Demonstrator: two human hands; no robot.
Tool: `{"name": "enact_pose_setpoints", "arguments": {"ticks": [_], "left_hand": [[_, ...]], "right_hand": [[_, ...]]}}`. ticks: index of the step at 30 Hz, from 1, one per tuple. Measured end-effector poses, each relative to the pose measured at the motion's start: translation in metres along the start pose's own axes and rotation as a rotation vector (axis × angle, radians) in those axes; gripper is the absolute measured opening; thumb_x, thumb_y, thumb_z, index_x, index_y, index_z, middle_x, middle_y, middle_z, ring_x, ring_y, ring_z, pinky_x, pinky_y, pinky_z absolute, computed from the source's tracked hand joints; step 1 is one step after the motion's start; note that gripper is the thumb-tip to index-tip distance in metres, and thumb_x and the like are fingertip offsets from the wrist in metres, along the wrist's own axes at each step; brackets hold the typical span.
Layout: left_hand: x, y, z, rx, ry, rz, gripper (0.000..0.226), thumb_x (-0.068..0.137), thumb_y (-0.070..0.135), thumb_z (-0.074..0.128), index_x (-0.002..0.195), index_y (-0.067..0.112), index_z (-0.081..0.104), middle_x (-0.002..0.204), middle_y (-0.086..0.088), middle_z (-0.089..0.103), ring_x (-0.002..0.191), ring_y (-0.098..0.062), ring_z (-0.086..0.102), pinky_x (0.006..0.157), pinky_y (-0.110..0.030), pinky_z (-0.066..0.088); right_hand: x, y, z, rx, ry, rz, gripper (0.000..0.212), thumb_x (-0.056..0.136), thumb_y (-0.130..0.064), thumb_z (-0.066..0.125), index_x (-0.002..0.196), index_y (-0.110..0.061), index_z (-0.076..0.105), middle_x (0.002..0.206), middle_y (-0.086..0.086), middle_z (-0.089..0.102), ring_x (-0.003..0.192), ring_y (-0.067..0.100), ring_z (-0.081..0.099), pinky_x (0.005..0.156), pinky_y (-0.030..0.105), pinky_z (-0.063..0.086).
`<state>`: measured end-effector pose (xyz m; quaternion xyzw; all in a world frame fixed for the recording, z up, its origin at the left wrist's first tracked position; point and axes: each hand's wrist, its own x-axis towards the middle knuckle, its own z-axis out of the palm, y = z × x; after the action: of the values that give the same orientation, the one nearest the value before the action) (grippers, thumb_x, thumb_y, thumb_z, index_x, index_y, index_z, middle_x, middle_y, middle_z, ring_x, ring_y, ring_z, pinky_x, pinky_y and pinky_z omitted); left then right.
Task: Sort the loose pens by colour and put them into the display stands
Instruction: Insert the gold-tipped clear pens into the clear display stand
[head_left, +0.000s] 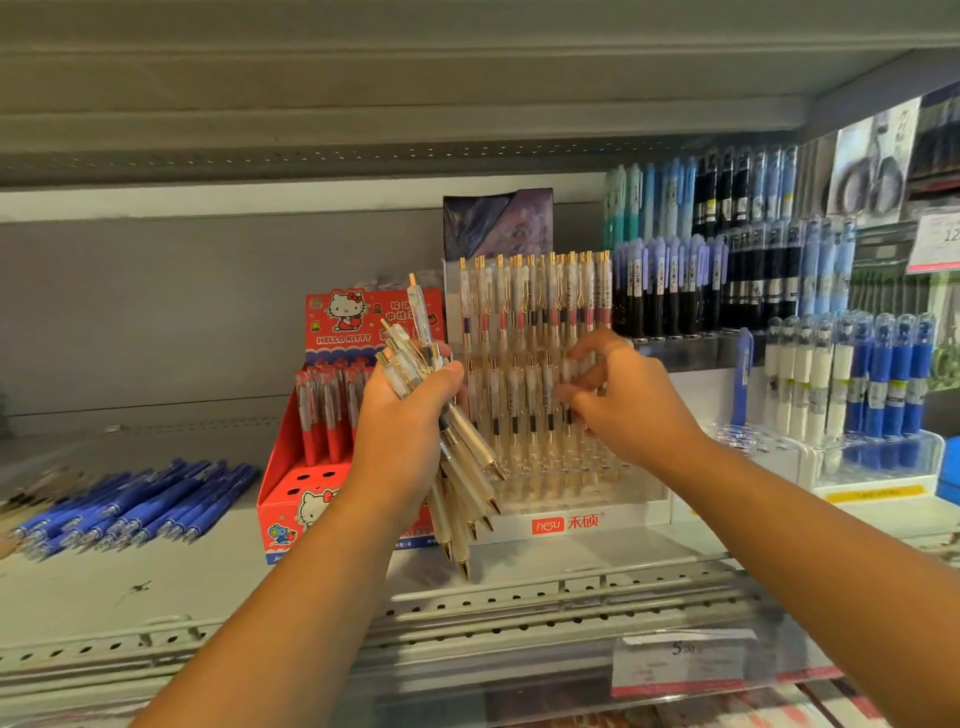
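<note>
1. A grey metal shop shelf (156, 582) with a perforated front edge carries everything; another shelf (363, 104) hangs low over it at 12 o'clock.
2. At 9 o'clock, loose blue pens (135, 504) lie in a heap on the shelf.
3. Just left of centre stands a red cartoon-cat box (291, 483) with red pens upright in its back rows.
4. At the centre, touching the box's right side, is a clear stand (571, 499) with a white base, holding rows of upright white pens with gold clips.
5. At 3 o'clock, clear racks (883, 452) hold blue, black and white pens in tiers.
6. A price label (680, 665) sits on the shelf edge at 5 o'clock.
7. The left hand (410, 415), raised in front of the red box, grips a bundle of white pens (462, 483), tips pointing down toward 6 o'clock.
8. The right hand (623, 400) reaches to the stand's front row, fingers curled among the pen tops; whether it pinches a pen cannot be told.
</note>
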<state>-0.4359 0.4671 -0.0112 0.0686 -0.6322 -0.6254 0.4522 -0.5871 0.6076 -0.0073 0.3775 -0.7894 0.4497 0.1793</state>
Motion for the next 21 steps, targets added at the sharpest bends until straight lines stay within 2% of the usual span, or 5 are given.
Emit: {"name": "enact_pose_setpoints", "arguments": {"ticks": [5,10,16,18,21], "left_hand": [[0.000,0.000,0.000,-0.005,-0.014,0.016,0.012,0.091,0.023,0.067,0.087,0.034,0.069,0.081,0.008,0.068,0.085,-0.019,0.065,0.095,-0.054,0.052],[0.001,0.000,-0.001,-0.031,-0.024,0.026,0.014,0.092,0.016,0.065,0.087,0.029,0.067,0.081,0.002,0.066,0.085,-0.029,0.062,0.092,-0.061,0.049],[0.003,-0.004,-0.002,-0.013,-0.029,0.050,0.005,0.092,0.018,0.065,0.093,0.023,0.064,0.077,0.006,0.065,0.078,-0.021,0.063,0.082,-0.050,0.052],[0.004,-0.004,-0.003,0.003,-0.039,0.057,0.006,0.092,0.021,0.066,0.096,0.025,0.066,0.080,0.008,0.067,0.083,-0.020,0.065,0.084,-0.047,0.053],[0.004,-0.005,-0.002,0.004,-0.045,0.068,0.008,0.093,0.021,0.066,0.100,0.024,0.067,0.082,0.007,0.071,0.085,-0.021,0.069,0.076,-0.042,0.056]], "right_hand": [[0.000,0.000,-0.004,-0.003,-0.095,0.058,0.042,0.083,-0.019,0.077,0.113,-0.024,0.048,0.079,0.002,0.066,0.071,0.017,0.068,0.066,0.041,0.061],[-0.002,-0.001,-0.003,-0.112,-0.090,0.011,0.046,0.084,-0.023,0.076,0.120,-0.020,0.048,0.075,0.000,0.064,0.067,0.012,0.063,0.063,0.034,0.057],[-0.007,-0.018,-0.011,-0.228,0.077,-0.033,0.038,0.086,-0.043,0.066,0.115,-0.022,0.051,0.086,-0.007,0.061,0.075,0.010,0.060,0.068,0.039,0.057],[-0.013,-0.034,-0.011,-0.091,0.062,-0.133,0.031,0.087,-0.039,0.067,0.110,-0.024,0.054,0.088,-0.010,0.061,0.077,0.005,0.059,0.068,0.030,0.054],[-0.025,-0.064,-0.008,0.312,-0.270,-0.171,0.028,0.082,-0.029,0.075,0.103,-0.026,0.056,0.083,-0.003,0.067,0.067,0.008,0.066,0.061,0.024,0.057]]}}
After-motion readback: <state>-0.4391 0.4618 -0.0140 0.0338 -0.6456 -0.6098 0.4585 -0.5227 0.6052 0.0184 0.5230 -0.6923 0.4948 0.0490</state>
